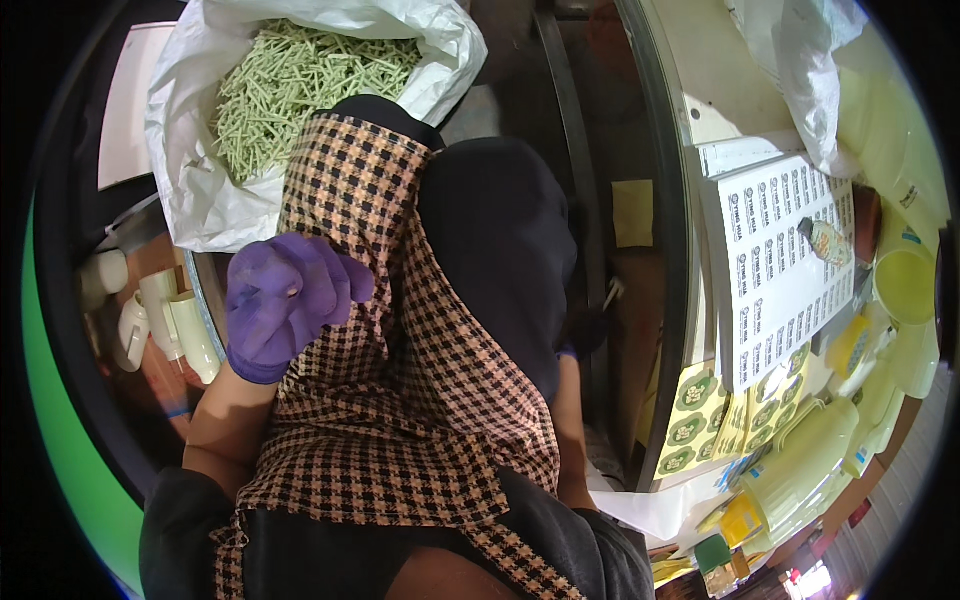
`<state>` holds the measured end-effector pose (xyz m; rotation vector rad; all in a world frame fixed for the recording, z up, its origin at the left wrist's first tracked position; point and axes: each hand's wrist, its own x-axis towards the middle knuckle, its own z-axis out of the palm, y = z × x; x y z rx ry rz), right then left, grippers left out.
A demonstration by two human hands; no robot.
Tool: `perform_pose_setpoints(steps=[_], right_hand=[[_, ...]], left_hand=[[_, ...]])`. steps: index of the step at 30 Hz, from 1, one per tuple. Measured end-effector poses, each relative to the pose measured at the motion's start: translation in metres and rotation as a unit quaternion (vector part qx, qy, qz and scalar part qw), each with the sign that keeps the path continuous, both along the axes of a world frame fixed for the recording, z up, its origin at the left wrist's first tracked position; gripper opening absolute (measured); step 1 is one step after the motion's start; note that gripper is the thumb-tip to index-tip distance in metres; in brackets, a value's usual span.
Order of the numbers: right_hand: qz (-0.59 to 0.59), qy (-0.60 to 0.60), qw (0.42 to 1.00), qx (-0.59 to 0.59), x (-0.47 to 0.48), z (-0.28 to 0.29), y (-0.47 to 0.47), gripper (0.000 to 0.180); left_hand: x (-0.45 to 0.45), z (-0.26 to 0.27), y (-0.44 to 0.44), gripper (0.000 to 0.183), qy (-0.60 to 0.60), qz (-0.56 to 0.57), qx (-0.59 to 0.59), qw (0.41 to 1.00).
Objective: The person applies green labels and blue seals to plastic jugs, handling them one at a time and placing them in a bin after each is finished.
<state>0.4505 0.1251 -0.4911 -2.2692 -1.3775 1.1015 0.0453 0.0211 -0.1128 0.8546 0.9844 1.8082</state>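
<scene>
My left hand [289, 300], in a purple glove, is curled above the checked apron [352, 217], just below a white woven sack [184, 187] of short pale-green sticks [300, 82]. Whether its fingers hold anything is hidden. My right hand [589, 330] hangs in deep shadow beside my right knee, between the leg and the table edge. Only a bit of purple shows at its wrist. A small pale thing [613, 291] lies at its fingertips; whether it is gripped cannot be told.
On the table [690, 105] at right lie printed label sheets [780, 277], a small bottle-shaped piece [825, 240], yellow sheets of green stickers [690, 427] and pale-yellow plastic containers [810, 457]. Cream plastic parts [169, 315] lie at left. A dark metal bar [570, 97] runs under the table.
</scene>
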Motion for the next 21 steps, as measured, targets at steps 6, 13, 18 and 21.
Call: perform_pose_setpoints(steps=[6,13,18,21], right_hand=[[0.204,0.273,0.912,0.227,-0.157,0.109,0.14,0.029],[0.466,0.305,0.785,0.27,-0.269,0.213,0.172,0.057],[0.211,-0.154,0.927,0.27,-0.057,0.155,0.141,0.065],[0.15,-0.268,0.925,0.225,0.012,0.161,0.126,0.068]], left_hand=[[-0.008,-0.003,-0.007,0.025,-0.004,-0.03,0.025,0.999],[-0.002,0.004,-0.007,0.018,-0.048,0.001,0.052,0.998],[-0.012,0.0,-0.006,0.019,-0.091,-0.016,0.113,0.989],[-0.016,-0.004,-0.002,0.016,-0.148,-0.036,0.145,0.978]])
